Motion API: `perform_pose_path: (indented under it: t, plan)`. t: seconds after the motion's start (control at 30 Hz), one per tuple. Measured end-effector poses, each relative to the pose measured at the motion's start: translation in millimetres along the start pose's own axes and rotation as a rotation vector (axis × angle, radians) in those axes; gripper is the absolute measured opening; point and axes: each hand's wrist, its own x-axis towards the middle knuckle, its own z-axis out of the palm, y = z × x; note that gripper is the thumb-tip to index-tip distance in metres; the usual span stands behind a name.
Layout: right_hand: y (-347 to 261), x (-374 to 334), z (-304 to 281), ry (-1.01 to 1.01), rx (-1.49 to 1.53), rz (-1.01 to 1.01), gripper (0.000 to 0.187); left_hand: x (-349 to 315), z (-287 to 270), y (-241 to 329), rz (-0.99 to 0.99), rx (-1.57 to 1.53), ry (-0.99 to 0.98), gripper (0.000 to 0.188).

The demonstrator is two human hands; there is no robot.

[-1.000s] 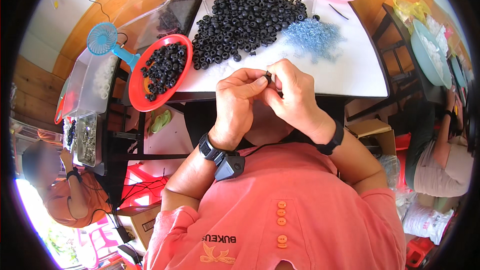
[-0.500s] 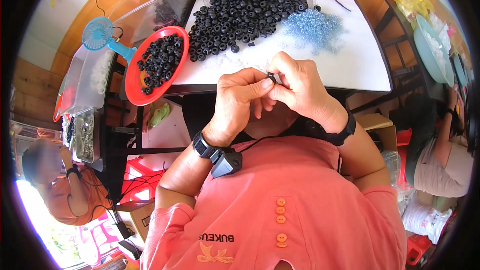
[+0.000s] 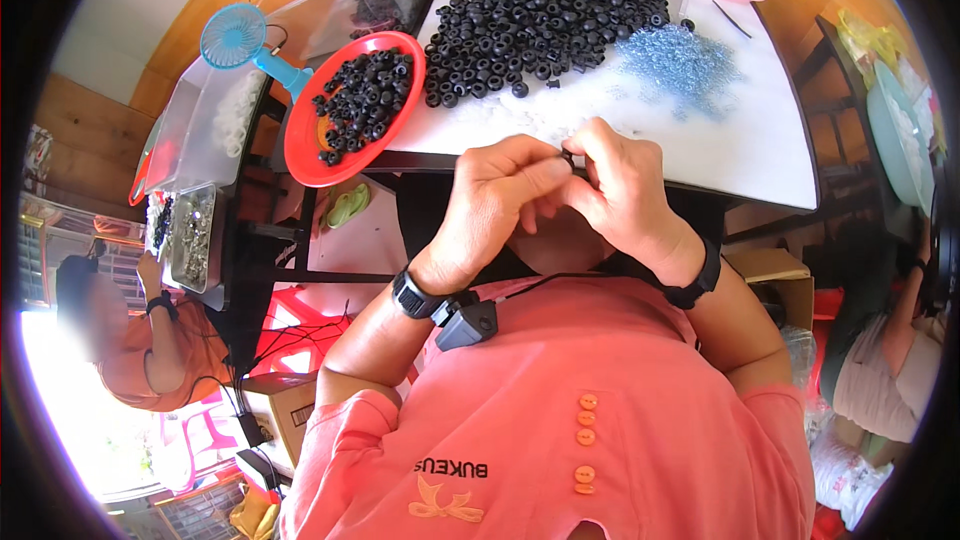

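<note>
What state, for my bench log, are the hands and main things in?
Left hand, pinching a small black piece
Right hand, fingers bent at that piece, grip unclear
Red bowl, partly filled with black pieces
Black heap, loose on the white tabletop
Blue pieces, loosely piled
Fan, running or off unclear

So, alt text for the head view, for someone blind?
A person's left hand pinches a small black piece, right hand close against it, at the near edge of a white table. Beyond sit a heap of black pieces and pale-blue bits; left, a red dish holds more black pieces.
</note>
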Motion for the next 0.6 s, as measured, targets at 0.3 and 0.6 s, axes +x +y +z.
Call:
perform_pose_path:
  t: [0.3,0.6]
  plan:
    - [-4.2,30.3,-12.4,-0.353,-0.458,0.147,0.015,27.3,-1.6,-14.9,0.789,0.79,0.03,0.024]
    - [22.9,51.5,-32.8,-0.549,0.208,0.592,0.008,39.8,-6.7,-19.6,0.76,0.794,-0.041,0.023]
